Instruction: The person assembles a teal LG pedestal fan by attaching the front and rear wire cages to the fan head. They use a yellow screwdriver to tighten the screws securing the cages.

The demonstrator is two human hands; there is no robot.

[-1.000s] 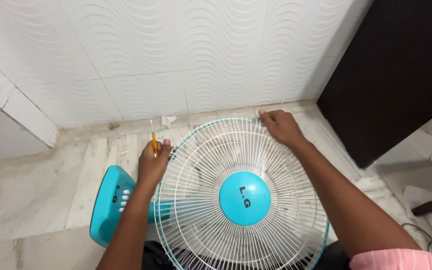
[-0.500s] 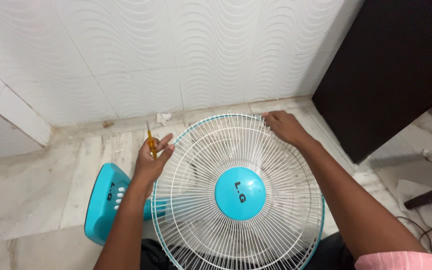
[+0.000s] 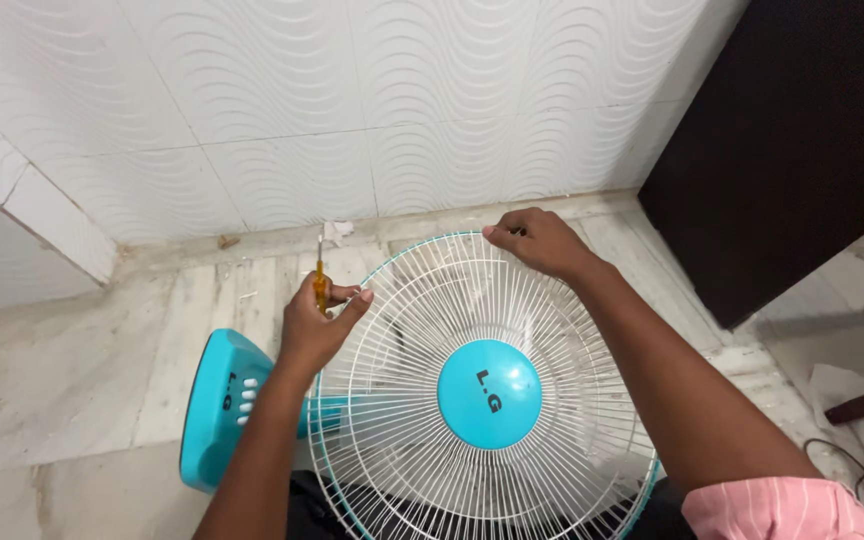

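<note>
looking down at a table fan (image 3: 482, 400) tipped on its back, white wire grille (image 3: 552, 330) facing up with a teal cap in the middle. its teal base (image 3: 217, 400) sits off to the left on the marble floor (image 3: 62, 370). left hand (image 3: 317, 325) is at the grille's upper left rim, fingers closed round a small yellow-handled screwdriver (image 3: 320, 275) pointing up. right hand (image 3: 537, 243) is at the far top edge, fingertips pinched together on the rim wire. behind that, a wavy white tiled wall (image 3: 352, 110) and a dark cabinet (image 3: 802, 140) on the right.
</note>
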